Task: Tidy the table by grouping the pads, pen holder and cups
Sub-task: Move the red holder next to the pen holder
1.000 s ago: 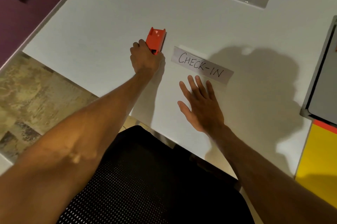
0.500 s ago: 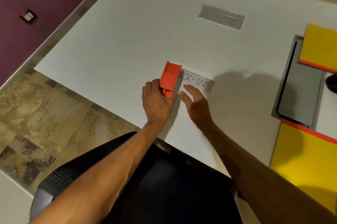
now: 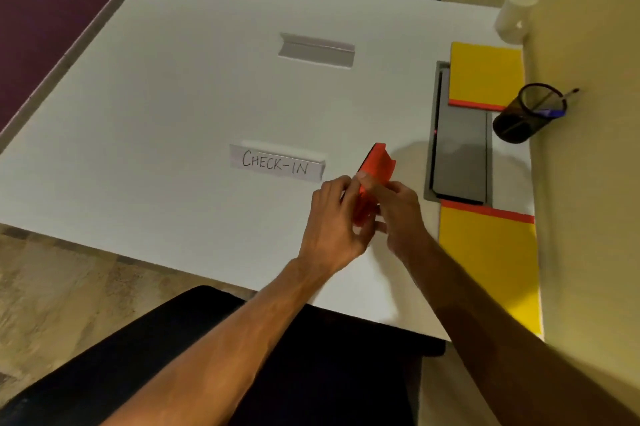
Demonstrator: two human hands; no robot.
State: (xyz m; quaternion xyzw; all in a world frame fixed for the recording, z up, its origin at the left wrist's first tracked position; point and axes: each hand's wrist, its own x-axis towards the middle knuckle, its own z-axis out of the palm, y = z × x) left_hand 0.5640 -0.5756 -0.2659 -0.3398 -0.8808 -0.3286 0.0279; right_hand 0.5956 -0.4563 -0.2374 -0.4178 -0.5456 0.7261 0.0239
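My left hand (image 3: 334,219) and my right hand (image 3: 401,214) both grip an orange stapler-like object (image 3: 375,171), held just above the white table (image 3: 173,113) to the right of the "CHECK-IN" sign (image 3: 277,164). Two yellow pads with orange bindings lie along the right edge: one far (image 3: 485,73), one near (image 3: 488,259). A black mesh pen holder (image 3: 526,115) with a pen in it stands by the right wall. A white cup (image 3: 514,16) stands upside down in the far right corner.
A grey recessed panel (image 3: 460,155) sits in the table between the two pads. A clear blank sign holder (image 3: 317,49) stands at the table's middle back. A black mesh chair (image 3: 207,356) is below me. The yellowish wall (image 3: 588,183) bounds the right side.
My left hand carried the orange object rightward past the CHECK-IN sign, and my right hand left the table and closed on it too. The view swung right, revealing pads, pen holder and cup.
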